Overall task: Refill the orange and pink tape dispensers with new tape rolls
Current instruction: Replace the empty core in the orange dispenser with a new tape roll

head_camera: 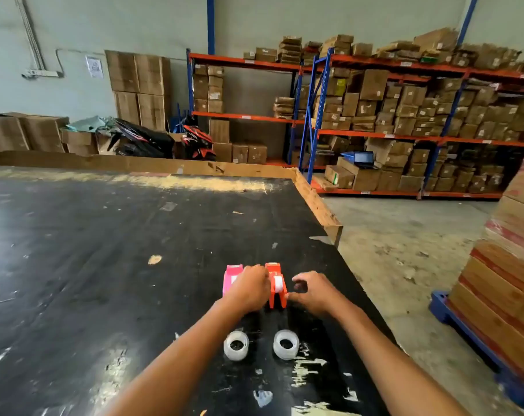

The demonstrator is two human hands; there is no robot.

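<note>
On the scuffed black table (104, 250), the orange tape dispenser (277, 291) and the pink tape dispenser (230, 279) stand side by side near the table's right edge, the pink one to the left of the orange one. A white roll sits in the cradle of the orange dispenser. The left hand (250, 288) lies between the two, its back to the camera, covering the right side of the pink dispenser, with its fingers curled down toward the top of the orange one; whether they grip anything cannot be told, since the fingertips are hidden. The right hand (313, 291) is just beside the orange dispenser on its right, fingers loosely curled and partly spread, the thumb tip touching or nearly touching the dispenser's lower right corner, with nothing held in it. Nearer the person, between the two forearms, two clear tape rolls lie flat on the table, apart from each other: the left tape roll (236, 345) and the right tape roll (286, 344), both well short of the dispensers. Warehouse shelving (390, 136) stacked with cardboard boxes fills the background.
</note>
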